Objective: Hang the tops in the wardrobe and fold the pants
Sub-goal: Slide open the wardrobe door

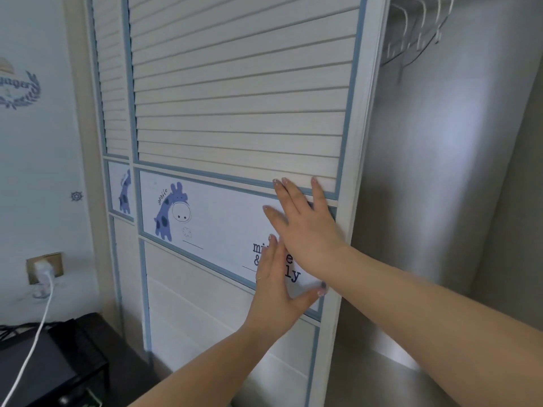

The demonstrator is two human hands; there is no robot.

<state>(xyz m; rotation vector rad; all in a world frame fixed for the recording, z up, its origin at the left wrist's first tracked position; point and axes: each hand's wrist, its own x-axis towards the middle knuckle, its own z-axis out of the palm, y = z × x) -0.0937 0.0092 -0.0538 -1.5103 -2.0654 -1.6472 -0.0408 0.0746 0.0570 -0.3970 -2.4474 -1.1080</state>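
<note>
Risk: flat palms slip on smooth door (235,113), no grip edge, so door stalls. Right hand (305,230) sits near door's right edge by open bay; fingers could pinch if door runs back.
Both hands flat on door, fingers straight, gripping nothing; left hand (273,286) below right.
Hangers (417,27) on rail top right, well apart. No tops or pants in view.

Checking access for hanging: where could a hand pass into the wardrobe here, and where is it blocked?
The gap right of the sliding door is open, with bare floor below and empty hangers on the rail above. The door panel is taken up by the left hand and right hand, pressed flat near its right edge.
</note>
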